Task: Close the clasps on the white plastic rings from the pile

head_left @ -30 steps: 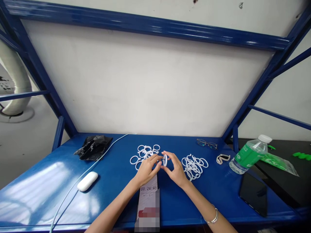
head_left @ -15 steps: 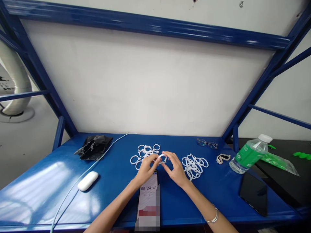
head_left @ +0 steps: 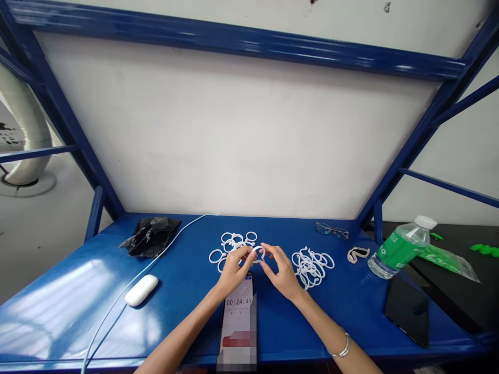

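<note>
My left hand [head_left: 233, 272] and my right hand [head_left: 282, 272] meet over the middle of the blue table [head_left: 187, 291], both pinching one small white plastic ring [head_left: 258, 253] between their fingertips. Behind my left hand lies a loose pile of white rings [head_left: 231, 244]. To the right of my right hand lies a second pile of white rings [head_left: 311, 266]. A phone [head_left: 238, 322] showing a timer lies below my hands. My right wrist wears a silver bracelet [head_left: 343, 349].
A black plastic bag [head_left: 150, 236], a white cable [head_left: 132, 280] and a white case [head_left: 141, 290] lie at the left. Glasses [head_left: 331, 230], a beige clip [head_left: 357, 254], a water bottle [head_left: 397, 247] and a dark tablet [head_left: 407, 309] sit at the right. Blue shelf posts flank the table.
The ring between my fingertips has turned from edge-on to nearly face-on. Both hands stay in the same spot. The phone timer has advanced one second.
</note>
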A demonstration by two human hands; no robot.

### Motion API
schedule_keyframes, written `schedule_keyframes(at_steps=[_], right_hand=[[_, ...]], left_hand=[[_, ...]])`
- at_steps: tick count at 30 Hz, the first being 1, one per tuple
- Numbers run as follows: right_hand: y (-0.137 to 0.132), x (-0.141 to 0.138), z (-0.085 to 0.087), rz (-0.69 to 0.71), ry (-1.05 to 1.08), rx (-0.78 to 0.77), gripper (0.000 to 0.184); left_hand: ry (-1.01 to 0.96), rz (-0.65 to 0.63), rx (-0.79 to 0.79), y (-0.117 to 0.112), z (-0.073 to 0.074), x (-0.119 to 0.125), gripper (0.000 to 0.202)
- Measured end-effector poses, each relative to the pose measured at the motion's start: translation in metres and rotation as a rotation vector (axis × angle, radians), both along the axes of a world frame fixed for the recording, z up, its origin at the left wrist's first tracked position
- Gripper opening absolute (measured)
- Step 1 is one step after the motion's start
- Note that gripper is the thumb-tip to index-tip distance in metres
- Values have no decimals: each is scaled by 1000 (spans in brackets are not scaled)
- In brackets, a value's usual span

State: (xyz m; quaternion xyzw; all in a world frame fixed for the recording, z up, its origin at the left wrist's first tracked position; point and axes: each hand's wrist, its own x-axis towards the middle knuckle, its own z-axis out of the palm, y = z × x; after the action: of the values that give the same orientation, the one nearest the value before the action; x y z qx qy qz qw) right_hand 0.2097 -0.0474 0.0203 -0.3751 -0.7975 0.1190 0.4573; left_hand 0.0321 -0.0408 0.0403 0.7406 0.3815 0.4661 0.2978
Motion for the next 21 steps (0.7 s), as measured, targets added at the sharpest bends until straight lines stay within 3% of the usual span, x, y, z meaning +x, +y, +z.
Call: schedule_keyframes(at_steps=[7, 14, 21], right_hand=[[1, -1, 4, 14, 27, 29, 22], [1, -4, 3, 34, 158, -163, 20], [1, -4, 1, 31, 289, -189, 15]], left_hand=[[75, 0, 59, -1, 0, -1, 38], [86, -34, 64, -2, 1, 0, 36], [13, 4, -31, -2, 4, -3, 38]])
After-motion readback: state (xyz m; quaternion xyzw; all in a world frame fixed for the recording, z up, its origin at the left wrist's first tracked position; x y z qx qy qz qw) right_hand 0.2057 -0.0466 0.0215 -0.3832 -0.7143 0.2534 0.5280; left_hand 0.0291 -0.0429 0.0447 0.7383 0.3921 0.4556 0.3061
